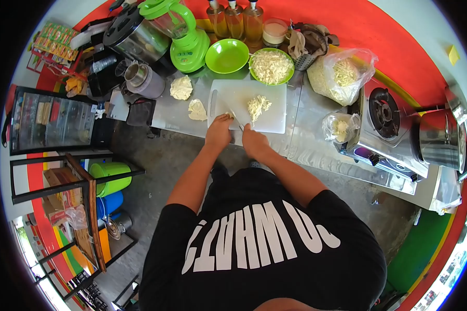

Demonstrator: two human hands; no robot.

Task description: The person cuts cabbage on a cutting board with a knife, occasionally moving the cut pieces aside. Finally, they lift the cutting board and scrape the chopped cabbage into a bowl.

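My right hand (pixel 253 141) is wrapped round the handle of a knife (pixel 236 117), whose blade points up and left over the white cutting board (pixel 272 119). At the board's lower left edge my left hand (pixel 219 129) is closed beside the blade; what its fingers hold is too small to name. Pale shredded pieces (pixel 258 107) lie in a heap on the right part of the board. Left of the board, a pale flat piece (pixel 197 110) and a larger pale lump (pixel 181 88) rest on the metal counter (pixel 163 111).
Behind the board stand a green bowl (pixel 227 56), a green bowl of shreds (pixel 271 66), a green blender (pixel 189 49) and oil bottles (pixel 234 22). To the right are a bag of shreds (pixel 342 75), a small bag (pixel 341 127) and a gas stove (pixel 386 116).
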